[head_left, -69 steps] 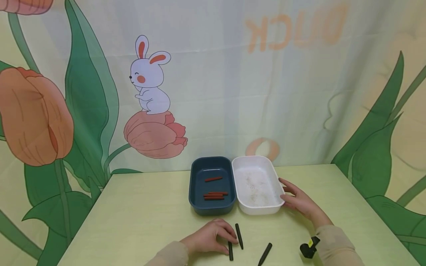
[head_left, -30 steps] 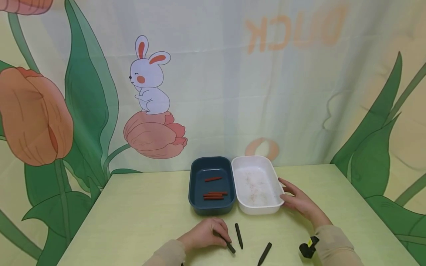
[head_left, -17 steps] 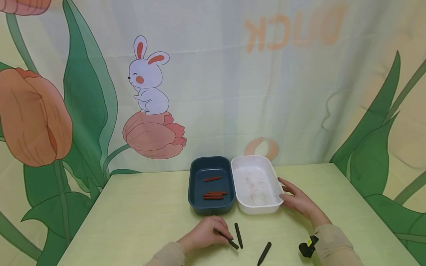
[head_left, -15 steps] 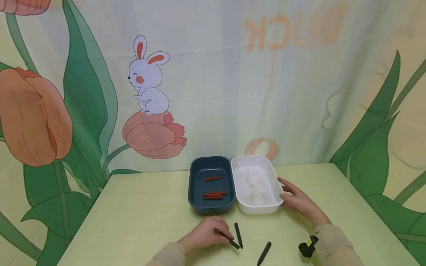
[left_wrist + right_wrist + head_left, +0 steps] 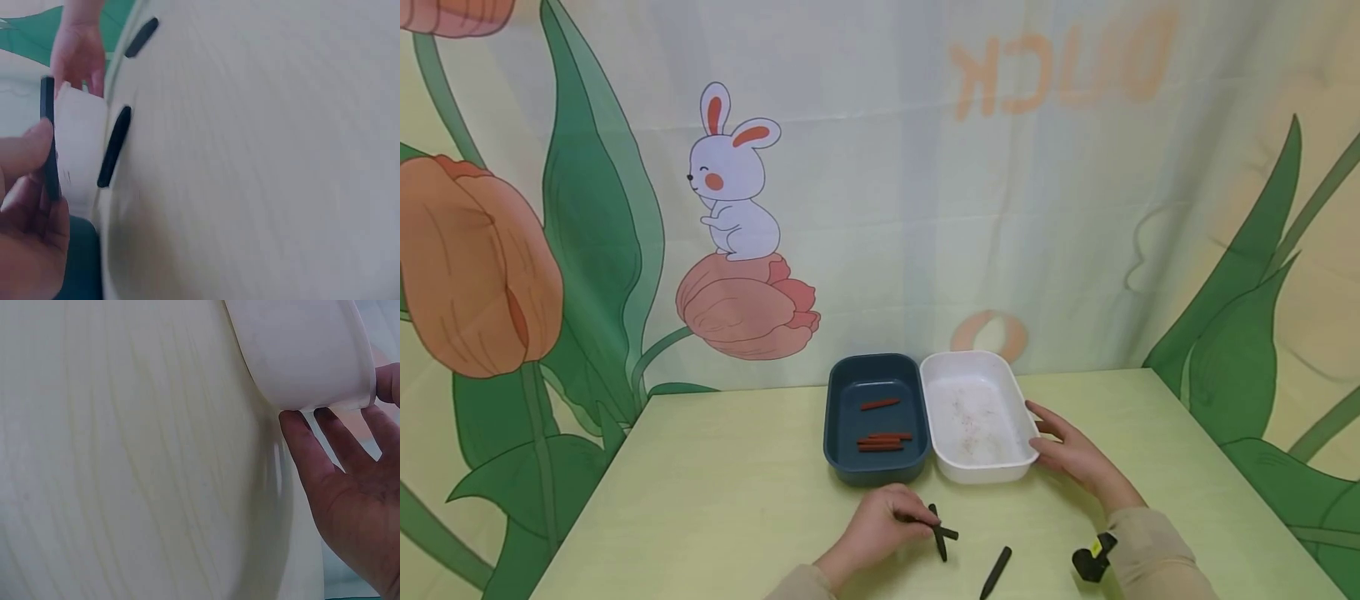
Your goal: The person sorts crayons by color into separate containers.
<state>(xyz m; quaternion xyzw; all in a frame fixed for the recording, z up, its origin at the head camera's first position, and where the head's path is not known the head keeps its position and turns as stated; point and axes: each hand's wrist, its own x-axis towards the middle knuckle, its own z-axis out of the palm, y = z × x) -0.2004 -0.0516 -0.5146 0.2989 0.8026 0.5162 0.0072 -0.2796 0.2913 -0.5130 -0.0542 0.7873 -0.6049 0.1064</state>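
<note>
1. We see the left hand [image 5: 883, 525] pinching one black stick [image 5: 950, 533] between its thumb and its fingers.
2. From the head view, this held stick crosses in front of a second black stick [image 5: 942, 547], which lies on the table [image 5: 715, 467]; the left wrist view shows a gap between them.
3. We find a third black stick [image 5: 996, 573] lying farther to the right.
4. The right hand [image 5: 1075, 454] has its fingers extended, and the fingertips touch the outer right wall of the white tray [image 5: 985, 473].
5. Just beside the white tray, on its left, we notice the dark blue tray [image 5: 877, 477].
6. Inside it lie several red sticks [image 5: 882, 442] close together, and one single red stick [image 5: 880, 404] farther back.
</note>
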